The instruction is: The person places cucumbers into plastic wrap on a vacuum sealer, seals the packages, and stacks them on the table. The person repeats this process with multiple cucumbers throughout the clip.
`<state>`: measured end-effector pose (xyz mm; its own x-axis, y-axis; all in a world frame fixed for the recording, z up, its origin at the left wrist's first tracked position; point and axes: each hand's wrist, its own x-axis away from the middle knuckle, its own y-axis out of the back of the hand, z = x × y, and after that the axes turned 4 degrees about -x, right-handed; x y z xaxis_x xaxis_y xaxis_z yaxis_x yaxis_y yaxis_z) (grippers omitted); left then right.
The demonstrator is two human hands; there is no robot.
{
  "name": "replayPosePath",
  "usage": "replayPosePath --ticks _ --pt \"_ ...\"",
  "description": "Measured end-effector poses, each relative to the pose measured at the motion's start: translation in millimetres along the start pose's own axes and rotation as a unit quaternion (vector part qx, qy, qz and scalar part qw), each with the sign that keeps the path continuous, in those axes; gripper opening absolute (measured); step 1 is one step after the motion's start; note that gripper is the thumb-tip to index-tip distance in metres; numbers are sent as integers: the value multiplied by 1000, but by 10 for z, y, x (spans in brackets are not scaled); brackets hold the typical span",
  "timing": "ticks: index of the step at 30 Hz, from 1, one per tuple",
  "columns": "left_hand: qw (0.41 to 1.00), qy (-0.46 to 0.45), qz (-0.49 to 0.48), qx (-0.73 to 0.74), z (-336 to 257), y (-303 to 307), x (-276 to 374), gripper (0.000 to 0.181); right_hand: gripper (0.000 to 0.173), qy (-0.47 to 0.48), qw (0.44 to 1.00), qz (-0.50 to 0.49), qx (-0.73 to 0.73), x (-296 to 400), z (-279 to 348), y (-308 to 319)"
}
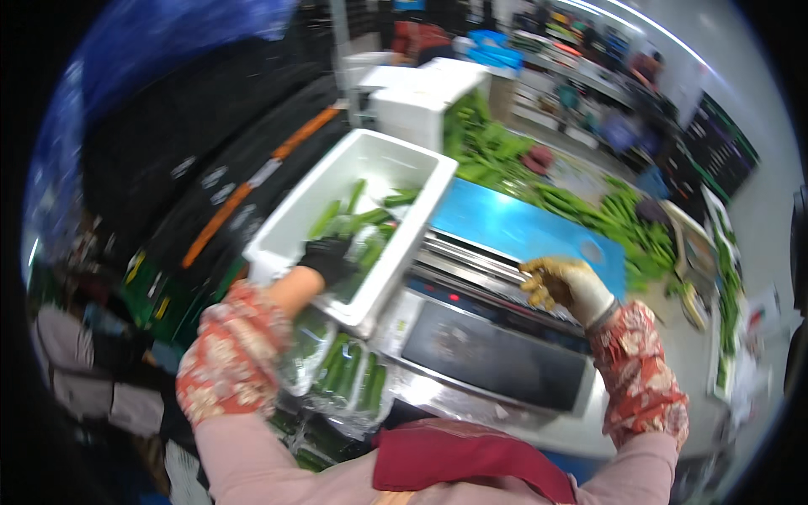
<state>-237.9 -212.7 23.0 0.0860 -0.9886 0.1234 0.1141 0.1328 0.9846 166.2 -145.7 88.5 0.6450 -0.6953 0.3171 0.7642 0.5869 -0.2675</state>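
My left hand (329, 259), in a black glove, reaches into a white foam box (435, 183) with long green vegetables (372, 218) inside; blur and the glove hide whether its fingers hold one. My right hand (562, 284), in a stained pale glove, hovers with curled, parted fingers over a tabletop film-wrapping machine (486, 353). Nothing shows between those fingers. The machine has a dark flat plate, metal rollers and a blue sheet (505, 214) behind them. Below the box lie film-wrapped trays of green vegetables (341, 372).
Leafy green stalks (555, 196) spread behind the machine, near another white foam box (410, 107). A narrow white tray of greens (726, 303) stands at the right. Green crates (158, 290) are at the left. Two people (420, 41) are in the background.
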Motion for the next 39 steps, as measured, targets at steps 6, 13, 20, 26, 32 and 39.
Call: replayPosePath --ticks 6,13,20,26,32,39 --pt "951 -99 -266 124 -156 464 -11 48 38 166 975 -150 -3 1207 186 1077" --pt "847 -341 -38 407 -2442 1043 519 37 28 73 874 -479 -20 3121 -645 2490" --pt "585 -410 501 488 -4335 179 1157 37 24 4 880 -468 83 3076 -2114 3441" --pt "335 -49 707 621 -5639 -605 1256 35 30 -18 876 -325 354 2135 -2039 3942" --pt "299 -155 640 691 -6361 -1485 1430 29 29 -241 845 -40 477 1600 -2073 4203" --pt "228 220 573 756 -6873 -1346 1514 28 34 -184 849 60 492 1474 -2248 4422"
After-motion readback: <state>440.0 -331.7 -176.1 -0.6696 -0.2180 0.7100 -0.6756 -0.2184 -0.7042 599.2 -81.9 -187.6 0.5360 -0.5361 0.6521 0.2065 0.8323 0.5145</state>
